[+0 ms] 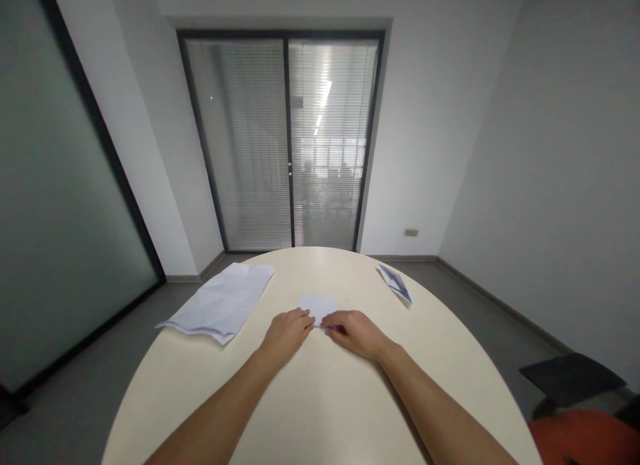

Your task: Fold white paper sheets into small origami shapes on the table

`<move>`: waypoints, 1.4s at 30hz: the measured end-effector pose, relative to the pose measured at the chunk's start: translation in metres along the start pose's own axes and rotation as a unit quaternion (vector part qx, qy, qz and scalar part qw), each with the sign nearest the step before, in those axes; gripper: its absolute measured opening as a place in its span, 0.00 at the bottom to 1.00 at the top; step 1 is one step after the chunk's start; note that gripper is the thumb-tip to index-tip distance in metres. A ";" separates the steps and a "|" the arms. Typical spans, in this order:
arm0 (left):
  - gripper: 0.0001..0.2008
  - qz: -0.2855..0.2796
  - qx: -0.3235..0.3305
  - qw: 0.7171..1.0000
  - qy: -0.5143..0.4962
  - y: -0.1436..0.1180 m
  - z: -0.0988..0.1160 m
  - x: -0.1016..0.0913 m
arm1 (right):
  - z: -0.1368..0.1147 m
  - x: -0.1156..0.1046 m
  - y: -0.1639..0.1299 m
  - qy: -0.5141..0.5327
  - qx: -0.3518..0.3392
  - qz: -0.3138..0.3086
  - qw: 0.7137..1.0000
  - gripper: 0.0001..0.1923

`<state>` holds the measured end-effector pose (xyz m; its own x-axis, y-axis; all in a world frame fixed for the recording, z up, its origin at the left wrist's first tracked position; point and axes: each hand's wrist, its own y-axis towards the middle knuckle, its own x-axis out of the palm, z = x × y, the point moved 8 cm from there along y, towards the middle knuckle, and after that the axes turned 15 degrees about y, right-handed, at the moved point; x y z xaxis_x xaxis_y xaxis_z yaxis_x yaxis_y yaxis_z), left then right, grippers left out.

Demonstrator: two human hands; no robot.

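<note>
White paper (318,306) | left hand (289,332), right hand (354,333) | grip apparently pinched on near edge

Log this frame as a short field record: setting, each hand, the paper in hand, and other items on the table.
setting: round cream table in a small room with a blinded glass door
left hand: resting on the near left edge of the small paper
right hand: pressing the near right edge of the same paper
small paper: white, lying flat
paper stack: creased white sheets, far left
folded paper: far right near table rim
</note>
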<state>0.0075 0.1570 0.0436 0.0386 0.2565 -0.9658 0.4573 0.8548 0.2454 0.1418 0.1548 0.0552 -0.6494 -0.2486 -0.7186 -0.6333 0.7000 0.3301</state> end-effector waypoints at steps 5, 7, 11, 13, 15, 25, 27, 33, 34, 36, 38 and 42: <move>0.12 0.013 0.012 1.000 -0.006 0.001 0.000 0.002 | -0.005 0.001 0.001 -0.015 -0.020 -0.001 1.000 0.17; 0.12 0.018 0.014 1.000 -0.012 0.000 -0.001 0.002 | -0.005 0.003 0.001 -0.026 -0.018 -0.005 0.999 0.19; 0.12 0.026 0.023 0.999 -0.022 0.000 0.001 -0.001 | 0.000 0.003 0.002 -0.053 0.001 0.001 0.999 0.21; 0.12 0.024 0.032 0.999 -0.021 0.000 0.003 -0.001 | 0.002 0.002 0.002 -0.057 0.009 0.006 0.998 0.20; 0.12 0.021 0.040 0.999 -0.020 -0.001 0.005 0.000 | 0.004 0.000 0.001 -0.060 0.017 0.013 0.998 0.18; 0.17 0.014 0.078 0.996 -0.034 -0.005 0.011 -0.001 | 0.003 -0.005 0.001 -0.034 0.026 0.035 0.998 0.14; 0.18 0.011 0.073 0.997 -0.030 -0.004 0.010 0.001 | 0.001 -0.006 0.001 -0.017 0.024 0.036 0.999 0.13; 0.17 0.018 0.026 0.998 -0.053 -0.002 0.001 0.003 | -0.005 -0.008 -0.001 0.005 0.029 0.031 0.999 0.12; 0.17 0.017 0.016 0.998 -0.058 -0.001 -0.001 0.003 | -0.005 -0.007 -0.001 0.001 0.030 0.029 0.999 0.13; 0.16 0.021 0.001 0.997 -0.068 -0.001 -0.005 0.002 | -0.005 -0.007 -0.001 -0.005 0.027 0.029 0.999 0.17; 0.15 0.027 -0.009 0.997 -0.076 -0.001 -0.006 0.001 | -0.003 -0.006 0.000 -0.007 0.021 0.032 0.999 0.19; 0.15 0.037 -0.027 0.995 -0.087 -0.002 -0.009 -0.001 | 0.003 -0.006 0.001 -0.018 0.009 0.040 0.999 0.20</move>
<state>-0.0012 0.1594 0.0452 0.2268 0.2417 -0.9435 0.3985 0.8609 0.3163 0.1465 0.1593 0.0580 -0.6822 -0.1666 -0.7119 -0.5719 0.7282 0.3776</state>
